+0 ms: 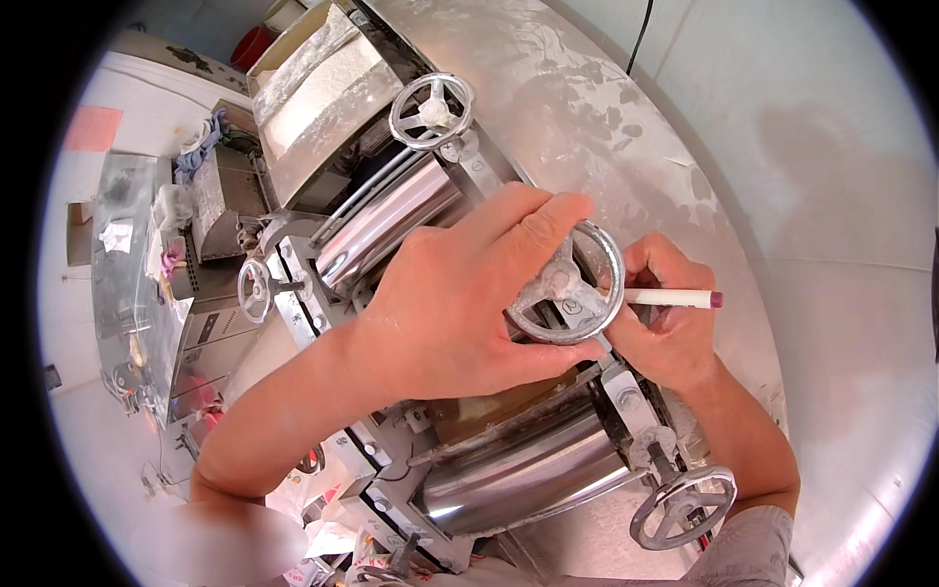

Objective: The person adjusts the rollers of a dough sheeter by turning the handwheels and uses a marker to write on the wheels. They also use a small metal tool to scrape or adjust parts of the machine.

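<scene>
My left hand (460,293) grips the rim of a grey metal handwheel (567,289) at the middle of a roller machine, fingers over its top and thumb under it. My right hand (665,323) sits just right of that wheel, shut on a white pen with a dark red tip (675,297) that points right. Its fingers touch the wheel's right edge. Shiny steel rollers lie above (391,220) and below (518,474) my hands.
More handwheels stand at the top (430,110), left (256,290) and lower right (683,507) of the machine. A flour-dusted hopper (323,88) is at the back. A dusty steel tabletop (626,127) runs along the right, a cluttered metal bench (137,254) along the left.
</scene>
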`<action>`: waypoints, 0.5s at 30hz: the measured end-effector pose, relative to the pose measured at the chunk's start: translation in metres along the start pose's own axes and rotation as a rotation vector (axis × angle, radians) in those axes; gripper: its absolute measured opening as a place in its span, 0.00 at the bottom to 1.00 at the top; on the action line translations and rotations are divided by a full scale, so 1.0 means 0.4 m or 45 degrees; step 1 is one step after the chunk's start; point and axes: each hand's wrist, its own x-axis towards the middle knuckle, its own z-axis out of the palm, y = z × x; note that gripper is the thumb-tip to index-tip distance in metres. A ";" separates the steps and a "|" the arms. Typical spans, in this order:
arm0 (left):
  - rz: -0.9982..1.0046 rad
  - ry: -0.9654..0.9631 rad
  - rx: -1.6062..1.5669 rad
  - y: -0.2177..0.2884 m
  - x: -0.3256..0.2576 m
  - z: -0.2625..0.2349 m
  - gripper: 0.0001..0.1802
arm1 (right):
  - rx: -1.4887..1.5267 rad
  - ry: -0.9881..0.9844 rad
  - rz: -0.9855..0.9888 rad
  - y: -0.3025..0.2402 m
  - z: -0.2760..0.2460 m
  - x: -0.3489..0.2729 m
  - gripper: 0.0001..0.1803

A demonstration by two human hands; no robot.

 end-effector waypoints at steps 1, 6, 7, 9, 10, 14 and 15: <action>0.015 0.000 -0.006 -0.004 0.003 0.001 0.51 | -0.007 0.001 -0.012 0.000 -0.002 0.000 0.10; 0.024 -0.001 -0.072 -0.009 0.012 0.001 0.47 | -0.018 0.004 -0.026 -0.004 -0.002 0.001 0.10; 0.031 0.005 -0.087 -0.012 0.013 0.003 0.47 | -0.025 0.004 -0.031 -0.008 -0.002 0.001 0.10; 0.047 0.020 -0.107 -0.015 0.014 0.008 0.46 | -0.038 0.004 -0.042 -0.013 -0.003 0.002 0.10; 0.057 0.029 -0.112 -0.017 0.015 0.010 0.46 | -0.045 0.005 -0.049 -0.012 -0.002 0.002 0.10; 0.061 0.044 -0.103 -0.015 0.015 0.015 0.45 | -0.055 0.010 -0.056 -0.001 -0.003 0.001 0.10; 0.062 0.058 -0.100 -0.015 0.013 0.017 0.45 | -0.051 0.009 -0.055 0.001 -0.001 0.001 0.10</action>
